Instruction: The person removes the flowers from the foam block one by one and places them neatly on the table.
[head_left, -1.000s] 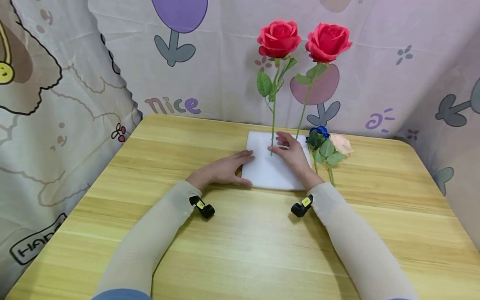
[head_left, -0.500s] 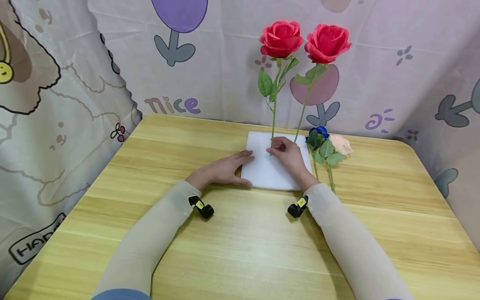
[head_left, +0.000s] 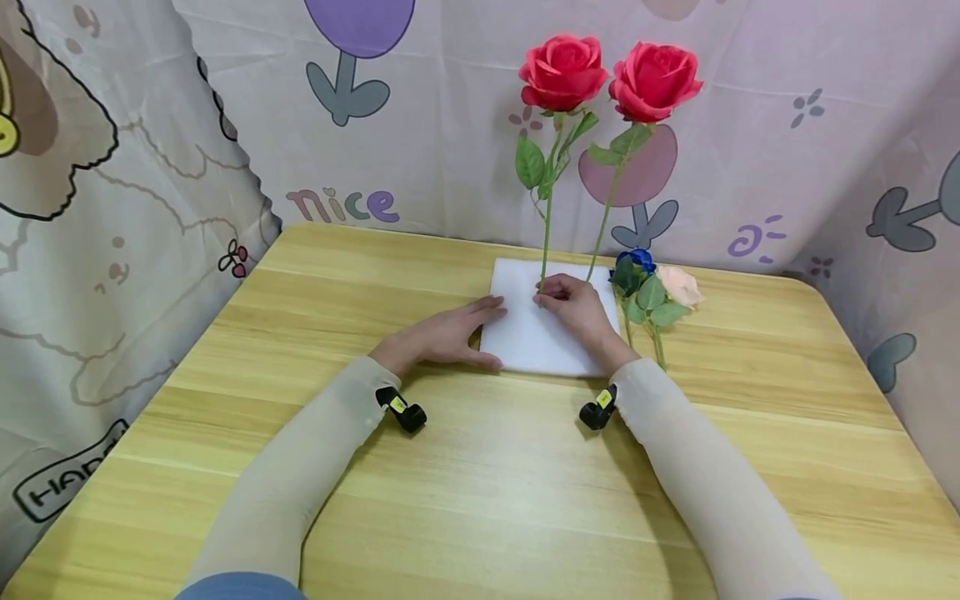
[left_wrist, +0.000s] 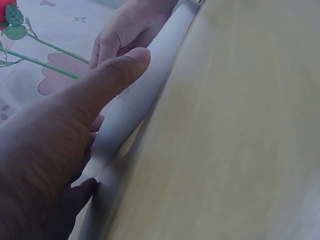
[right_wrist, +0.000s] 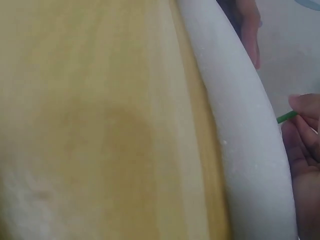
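Observation:
A white foam board (head_left: 536,337) lies flat toward the back of the table. My right hand (head_left: 581,312) pinches the lower stem of a red rose (head_left: 564,72), which stands upright over the board. In the right wrist view a short piece of green stem (right_wrist: 286,117) shows between thumb and fingers, right at the foam. Behind that hand a second red rose (head_left: 655,81) rises from the board, leaning slightly right; its stem's foot is hidden. At the board's left edge rests my left hand (head_left: 453,333), fingers extended and thumb spread along the front corner.
Right of the board, a blue rose (head_left: 636,262) and a pale pink rose (head_left: 680,286) lie on the wooden table (head_left: 450,483). A patterned cloth (head_left: 465,150) hangs directly behind the table's back edge. Small black cameras (head_left: 597,408) sit on both wrists.
My right hand's fingers have closed in around the left rose's stem, where they were spread apart a second ago. That rose has shifted slightly right. My left hand has stayed in place.

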